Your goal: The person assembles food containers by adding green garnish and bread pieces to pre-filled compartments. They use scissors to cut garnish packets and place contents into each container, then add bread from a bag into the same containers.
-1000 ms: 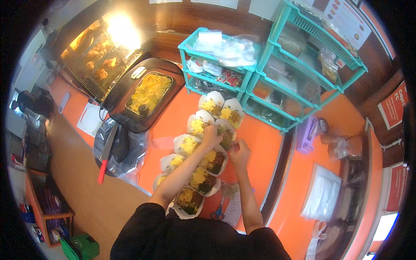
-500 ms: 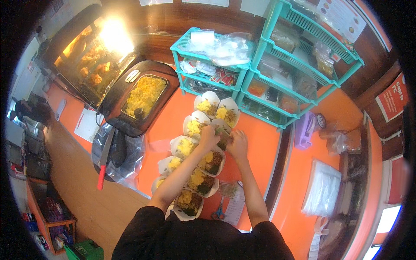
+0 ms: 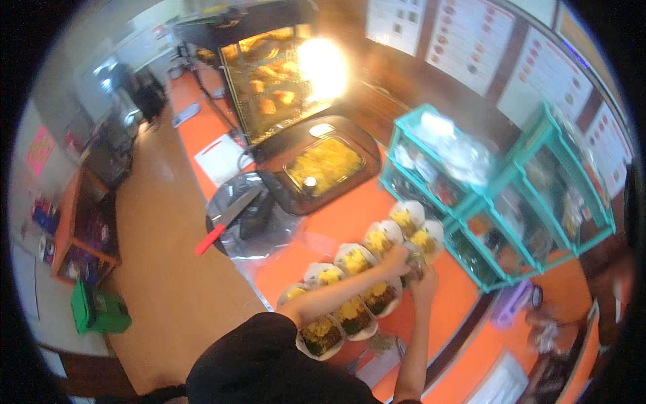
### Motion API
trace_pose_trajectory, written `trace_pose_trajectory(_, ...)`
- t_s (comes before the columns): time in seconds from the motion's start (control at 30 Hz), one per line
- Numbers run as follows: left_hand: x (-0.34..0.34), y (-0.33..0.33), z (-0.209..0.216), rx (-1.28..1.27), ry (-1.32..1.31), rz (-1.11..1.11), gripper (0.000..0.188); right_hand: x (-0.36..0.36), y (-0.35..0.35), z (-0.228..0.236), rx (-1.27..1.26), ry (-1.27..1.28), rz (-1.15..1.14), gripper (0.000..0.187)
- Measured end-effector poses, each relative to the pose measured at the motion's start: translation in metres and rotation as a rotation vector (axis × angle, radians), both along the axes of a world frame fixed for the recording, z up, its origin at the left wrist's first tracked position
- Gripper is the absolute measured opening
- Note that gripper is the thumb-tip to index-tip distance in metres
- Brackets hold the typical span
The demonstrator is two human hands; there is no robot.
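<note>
Two slanting rows of white paper food boxes (image 3: 352, 260) stand with their tops spread, holding yellow rice, a brown topping and dark greens. Over the far part of the right row, my left hand (image 3: 396, 262) is closed on a small greenish, see-through packet (image 3: 414, 258); blur hides its exact kind. Close beside it, my right hand (image 3: 424, 281) has its fingers curled round the same packet. The box under my hands is mostly covered. My left forearm crosses above the nearer boxes.
A tray of yellow rice (image 3: 326, 165) sits before a lit heated display case (image 3: 266, 87). Left of the boxes, a red-handled knife (image 3: 229, 219) lies on clear plastic. Turquoise stacked baskets (image 3: 501, 202) stand at the right. Scissors, another small bag (image 3: 382, 343) and a paper slip lie near my right forearm.
My view has swung left, so the boxes and counter appear lower and farther right. Both hands stay together over the same part of the right row.
</note>
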State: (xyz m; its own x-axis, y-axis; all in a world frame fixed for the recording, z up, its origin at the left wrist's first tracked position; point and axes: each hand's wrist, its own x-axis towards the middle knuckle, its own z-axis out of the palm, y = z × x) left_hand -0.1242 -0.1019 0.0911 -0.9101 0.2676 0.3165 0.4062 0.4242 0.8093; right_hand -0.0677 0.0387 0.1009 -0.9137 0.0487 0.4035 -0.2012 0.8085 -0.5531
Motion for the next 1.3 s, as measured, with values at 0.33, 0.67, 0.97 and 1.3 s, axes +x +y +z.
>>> trace_pose_trajectory(0.33,0.005,-0.005,0.005,0.120,-0.122,-0.032,0.020,-0.005,0.006,-0.004,-0.088,-0.201,-0.028,0.030)
trace_pose_trajectory(0.67,-0.007,0.020,-0.025,0.228,-0.088,0.037,0.027,0.001,0.020,0.014,0.047,-0.058,0.182,0.018)
trace_pose_trajectory(0.97,-0.007,0.030,-0.029,0.353,0.128,0.159,0.026,0.000,0.017,0.008,0.099,-0.156,0.059,0.025)
trace_pose_trajectory(1.3,-0.009,0.025,-0.029,0.262,-0.055,0.075,0.024,-0.005,0.014,0.010,0.249,-0.350,-0.007,0.021)
